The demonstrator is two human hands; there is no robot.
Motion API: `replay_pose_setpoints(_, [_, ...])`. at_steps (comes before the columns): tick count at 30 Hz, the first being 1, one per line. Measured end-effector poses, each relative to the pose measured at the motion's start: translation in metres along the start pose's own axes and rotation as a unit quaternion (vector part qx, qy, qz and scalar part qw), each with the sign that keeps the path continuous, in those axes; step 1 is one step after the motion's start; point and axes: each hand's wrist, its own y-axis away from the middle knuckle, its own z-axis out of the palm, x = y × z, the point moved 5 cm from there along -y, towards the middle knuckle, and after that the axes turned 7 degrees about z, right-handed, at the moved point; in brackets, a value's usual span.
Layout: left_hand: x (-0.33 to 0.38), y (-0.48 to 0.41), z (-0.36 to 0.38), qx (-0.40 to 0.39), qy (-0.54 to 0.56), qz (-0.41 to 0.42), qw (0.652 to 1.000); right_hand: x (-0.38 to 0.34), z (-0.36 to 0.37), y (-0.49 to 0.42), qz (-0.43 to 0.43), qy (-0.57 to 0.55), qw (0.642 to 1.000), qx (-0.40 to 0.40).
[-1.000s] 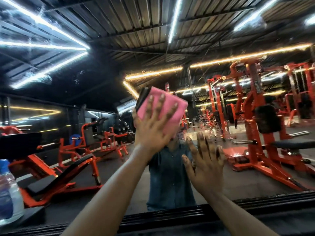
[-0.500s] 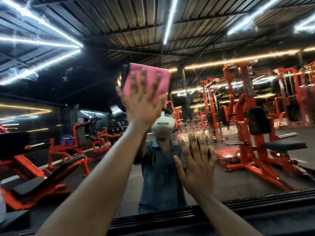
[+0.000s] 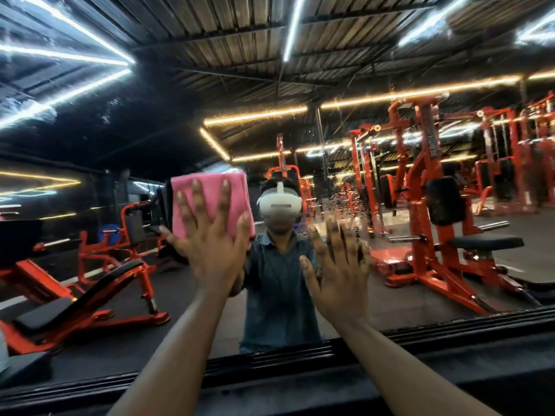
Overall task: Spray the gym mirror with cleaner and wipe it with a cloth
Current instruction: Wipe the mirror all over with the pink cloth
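Pink cloth (image 3: 210,202) sits flat against the mirror (image 3: 126,151) under your left hand (image 3: 211,253), folded into a rough square. Your fingers (image 3: 196,202) are spread straight and wide across it, pressing it to the glass rather than curling round it, and the upper edge of the cloth shows above your fingertips. Your right hand (image 3: 338,274) is planted on the mirror just beside the left and slightly lower, palm forward, fingers straight and fanned, holding nothing.

Between your two hands, the mirror shows the reflection of the person (image 3: 279,289) in a blue shirt with a white headset (image 3: 279,207). Right of your right hand, fine droplets (image 3: 351,205) speckle the glass, though the blur there makes it hard to say how far they spread. Beyond them, further right, stands the reflected orange weight machine (image 3: 426,205) with its black pads. Left of your left hand, an orange bench (image 3: 81,298) with a black cushion slopes towards the floor. Below both wrists runs the dark ledge (image 3: 450,364) at the foot of the mirror, crossed by your forearms.
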Motion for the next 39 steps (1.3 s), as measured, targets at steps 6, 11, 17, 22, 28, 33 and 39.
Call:
replay_pose_setpoints(6, [0.052, 0.007, 0.019, -0.025, -0.017, 0.065, 0.997, 0.002, 0.004, 0.001, 0.005, -0.002, 1.000, -0.013])
replay_pose_setpoints(11, [0.066, 0.145, 0.041, -0.099, 0.031, 0.072, 0.992, 0.001, -0.005, -0.001, -0.002, -0.016, 1.000, -0.011])
replay_pose_setpoints(17, [0.059, 0.206, 0.057, -0.181, 0.004, 0.056, 0.982, 0.064, -0.025, -0.025, 0.074, -0.013, 0.997, 0.032])
replay_pose_setpoints(22, [0.061, 0.196, 0.064, -0.174, 0.021, 0.019, 0.984, 0.103, -0.031, -0.031, 0.035, 0.063, 0.997, 0.018])
replay_pose_setpoints(28, [0.086, 0.137, 0.059, -0.113, 0.082, -0.077, 0.987, 0.108, -0.027, -0.029, 0.032, 0.046, 0.998, 0.022])
replay_pose_setpoints(33, [0.094, 0.206, 0.075, -0.171, 0.069, -0.087, 0.979, 0.109, -0.029, -0.027, 0.036, 0.048, 0.998, 0.029])
replay_pose_setpoints(39, [0.105, 0.148, 0.072, -0.129, 0.055, -0.046, 0.989, 0.110, -0.028, -0.028, 0.040, 0.061, 0.997, 0.018])
